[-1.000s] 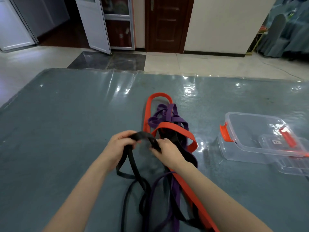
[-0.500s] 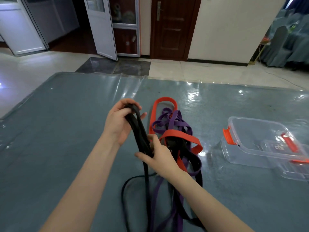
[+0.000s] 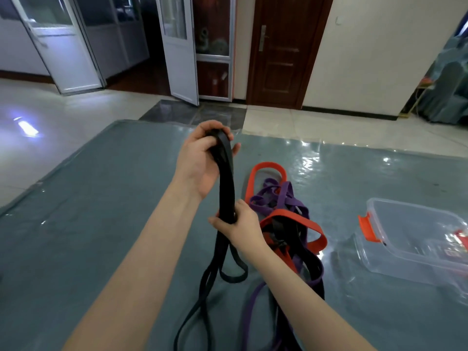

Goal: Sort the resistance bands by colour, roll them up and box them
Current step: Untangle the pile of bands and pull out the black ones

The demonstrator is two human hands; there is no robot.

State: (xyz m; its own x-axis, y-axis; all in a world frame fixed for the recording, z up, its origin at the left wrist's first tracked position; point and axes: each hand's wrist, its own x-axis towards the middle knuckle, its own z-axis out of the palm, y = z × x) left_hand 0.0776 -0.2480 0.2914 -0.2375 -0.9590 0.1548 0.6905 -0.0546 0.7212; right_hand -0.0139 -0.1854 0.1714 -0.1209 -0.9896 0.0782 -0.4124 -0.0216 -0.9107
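A black resistance band (image 3: 226,188) hangs stretched between my two hands above the table. My left hand (image 3: 200,160) grips its top end, raised high. Lower down, my right hand (image 3: 239,222) grips the same band, and its loose loops trail onto the table below. To the right lies a tangled pile: an orange band (image 3: 298,219), purple bands (image 3: 278,198) and more black band. A clear plastic box (image 3: 415,239) with orange latches stands open at the right.
The table (image 3: 88,236) has a grey-blue cloth under a clear glossy sheet. Its far edge and left edge drop to a tiled floor. A brown door and white glazed doors stand beyond.
My left hand has risen higher with the black band's end, pulling the band taut and up out of the pile. My right hand stayed lower on the band.
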